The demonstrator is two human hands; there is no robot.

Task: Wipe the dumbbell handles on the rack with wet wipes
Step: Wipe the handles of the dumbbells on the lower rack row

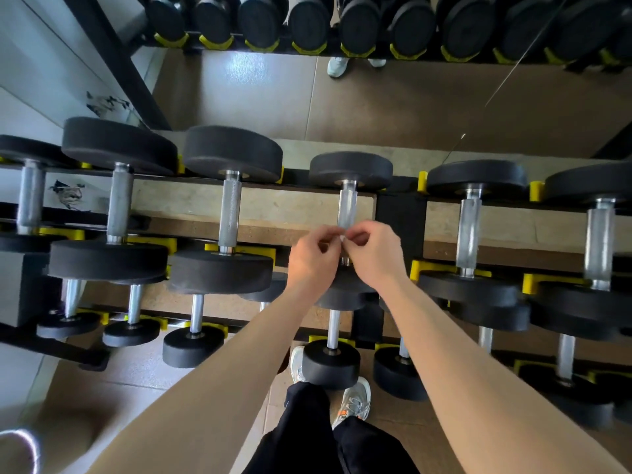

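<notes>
Centre dumbbell (350, 169) on the top tier of the rack (396, 213): black round heads, knurled silver handle (347, 206). Far head in plain sight, near head mostly hidden behind the wrists.

Just in front of the handle's lower part, left hand (313, 258) and right hand (371, 254) close together. Fingers (328, 234) of both curled, tips meeting on a small white wipe (342, 237), or what looks like one; too small to be sure. Pinched from both sides. Touching the handle or just short of it: cannot tell.

Black rack, with yellow cradles (422, 181) under the heads. Top tier: six dumbbells side by side, with the bigger heads. Lower tiers: smaller dumbbells (193, 347) with thin bright handles, each in its own cradle. Mirror (376, 97) behind, with another row of black heads and yellow cradles in it. Pale shoes (355, 401) and black trousers (307, 436) at the foot of the rack, on a brown floor (143, 374).
</notes>
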